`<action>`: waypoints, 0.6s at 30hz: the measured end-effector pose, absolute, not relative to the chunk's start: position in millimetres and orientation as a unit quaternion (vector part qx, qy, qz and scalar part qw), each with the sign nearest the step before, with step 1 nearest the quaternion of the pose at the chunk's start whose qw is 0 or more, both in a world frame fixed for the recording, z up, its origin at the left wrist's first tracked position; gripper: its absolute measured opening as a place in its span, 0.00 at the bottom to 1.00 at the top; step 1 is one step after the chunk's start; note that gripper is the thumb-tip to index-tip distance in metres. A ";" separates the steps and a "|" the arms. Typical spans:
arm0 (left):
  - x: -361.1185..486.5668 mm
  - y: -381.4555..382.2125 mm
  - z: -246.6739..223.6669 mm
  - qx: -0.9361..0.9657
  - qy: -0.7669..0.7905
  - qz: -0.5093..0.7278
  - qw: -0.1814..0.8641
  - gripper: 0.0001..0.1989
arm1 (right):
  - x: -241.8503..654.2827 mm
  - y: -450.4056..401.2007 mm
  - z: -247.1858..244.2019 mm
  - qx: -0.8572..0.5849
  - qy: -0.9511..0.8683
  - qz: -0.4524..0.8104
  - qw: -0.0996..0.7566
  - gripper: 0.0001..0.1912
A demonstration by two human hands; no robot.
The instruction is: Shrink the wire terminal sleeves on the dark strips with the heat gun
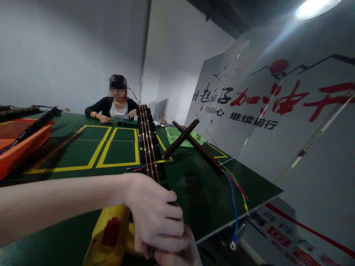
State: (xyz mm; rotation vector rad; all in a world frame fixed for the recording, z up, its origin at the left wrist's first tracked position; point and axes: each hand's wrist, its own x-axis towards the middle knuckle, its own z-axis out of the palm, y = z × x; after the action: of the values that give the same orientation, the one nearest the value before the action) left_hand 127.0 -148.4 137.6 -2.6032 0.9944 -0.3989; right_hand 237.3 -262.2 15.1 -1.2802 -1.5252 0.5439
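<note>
A long black strip with copper bars [148, 142] runs away from me across the table, its near end hidden under my hands. My left hand [159, 218] reaches in from the left and lies over that near end, fingers curled down; a bit of dark material shows at its knuckles. Below it, partly covered, my right hand [181, 249] is closed against the left at the bottom edge; what it grips is hidden. Blue and red wires [140, 168] cross the strip. Beside my left wrist is a yellow thing with a red patch [109, 236].
Two more strips lie crossed at the right, one [205, 149] trailing blue, red and green wires [234, 199] over the table edge. A light green tray [173, 135] stands behind them. An orange bin [39, 138] holds strips at left. A co-worker [119, 107] sits across the green table [69, 147].
</note>
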 end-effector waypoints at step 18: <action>-10.3 -67.9 43.4 -0.944 -0.119 -0.222 0.215 0.13 | 321.5 -54.7 95.5 -0.476 -0.278 0.478 0.684 0.16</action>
State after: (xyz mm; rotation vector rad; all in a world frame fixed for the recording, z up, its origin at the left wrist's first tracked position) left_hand -10.3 -67.9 43.4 -2.6171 -0.3288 -0.6151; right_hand 321.5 -54.7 95.5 -1.0662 -0.6241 1.0707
